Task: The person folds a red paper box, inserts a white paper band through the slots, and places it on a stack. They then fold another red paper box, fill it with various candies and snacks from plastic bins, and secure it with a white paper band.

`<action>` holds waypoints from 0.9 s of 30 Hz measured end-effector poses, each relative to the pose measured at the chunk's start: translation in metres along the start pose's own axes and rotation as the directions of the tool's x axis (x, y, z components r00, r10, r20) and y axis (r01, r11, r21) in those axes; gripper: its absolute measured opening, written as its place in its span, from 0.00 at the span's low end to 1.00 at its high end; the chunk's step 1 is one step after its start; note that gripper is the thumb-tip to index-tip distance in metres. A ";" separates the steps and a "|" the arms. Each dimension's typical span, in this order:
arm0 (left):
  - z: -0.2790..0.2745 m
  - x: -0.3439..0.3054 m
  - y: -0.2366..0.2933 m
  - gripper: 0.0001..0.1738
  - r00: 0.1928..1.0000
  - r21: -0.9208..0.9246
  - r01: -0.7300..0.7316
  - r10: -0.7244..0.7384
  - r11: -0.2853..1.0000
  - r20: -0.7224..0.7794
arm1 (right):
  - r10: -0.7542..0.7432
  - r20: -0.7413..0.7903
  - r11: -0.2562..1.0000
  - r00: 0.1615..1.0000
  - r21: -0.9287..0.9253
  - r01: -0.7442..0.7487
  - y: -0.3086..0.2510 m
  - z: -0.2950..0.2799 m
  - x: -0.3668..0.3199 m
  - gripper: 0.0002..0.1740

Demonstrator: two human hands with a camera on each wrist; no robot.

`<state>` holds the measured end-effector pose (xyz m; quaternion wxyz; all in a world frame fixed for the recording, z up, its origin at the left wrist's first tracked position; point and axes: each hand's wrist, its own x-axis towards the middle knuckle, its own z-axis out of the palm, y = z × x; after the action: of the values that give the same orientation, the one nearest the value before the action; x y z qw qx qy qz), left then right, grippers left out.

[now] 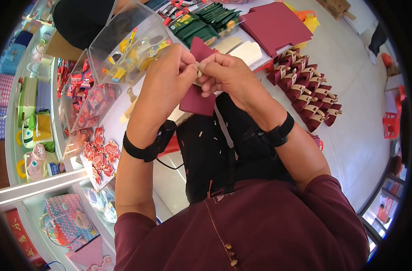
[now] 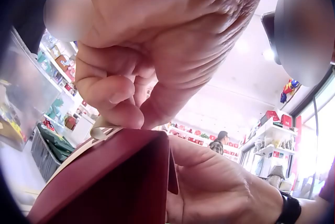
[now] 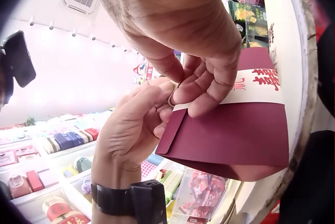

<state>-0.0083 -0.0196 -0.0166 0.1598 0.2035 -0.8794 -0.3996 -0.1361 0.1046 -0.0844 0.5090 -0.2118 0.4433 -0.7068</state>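
Note:
A maroon folded paper box [image 1: 198, 104] stands over the lap at the table edge, wrapped by a cream paper band [image 3: 256, 89] with red characters. At its top edge, a narrow cream ribbon [image 2: 99, 131] is pinched between the fingertips of both hands. My left hand [image 1: 163, 83] comes from the left, fingers curled, thumb against the ribbon. Facing it, my right hand [image 1: 233, 79] also pinches the ribbon, its curled fingers beside the band. In the right wrist view the box's lower end gapes slightly. The fingers hide most of the ribbon.
Rows of maroon boxes with cream bands [image 1: 305, 90] stand at the right. Flat maroon sheets [image 1: 278, 25] and cream strips [image 1: 245, 53] lie on the table. Clear bins [image 1: 91, 101] of red packets stand left; loose red packets [image 1: 99, 156] lie nearby. Green packets [image 1: 192, 29] are behind.

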 end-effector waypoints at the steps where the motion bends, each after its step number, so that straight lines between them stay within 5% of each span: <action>1: 0.000 0.000 0.000 0.06 1.000 0.022 -0.009 0.009 1.000 -0.004 | 0.002 0.000 1.000 1.000 -0.004 -0.002 0.000 0.000 0.000 0.11; 12: -0.002 0.007 0.001 0.06 0.995 0.145 -0.092 0.084 0.985 0.060 | -0.012 0.021 0.996 1.000 0.084 0.010 0.001 0.000 -0.001 0.11; 21: -0.007 0.007 0.011 0.08 0.991 0.147 0.059 -0.075 0.987 0.108 | 0.018 0.089 0.992 0.996 0.123 -0.029 0.007 -0.001 0.001 0.13; 24: -0.010 0.006 0.005 0.09 0.989 0.331 -0.143 0.122 0.933 0.084 | 0.010 0.079 0.996 0.997 0.084 -0.017 0.009 0.000 0.003 0.14; 27: -0.005 0.001 0.014 0.09 0.991 0.267 -0.123 0.133 0.956 -0.021 | 0.002 0.062 0.999 0.998 0.037 -0.005 0.007 0.003 0.002 0.13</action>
<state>-0.0102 -0.0146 -0.0029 0.1737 0.1732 -0.9330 -0.2633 -0.1312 0.1011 -0.0888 0.5275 -0.2233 0.4147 -0.7070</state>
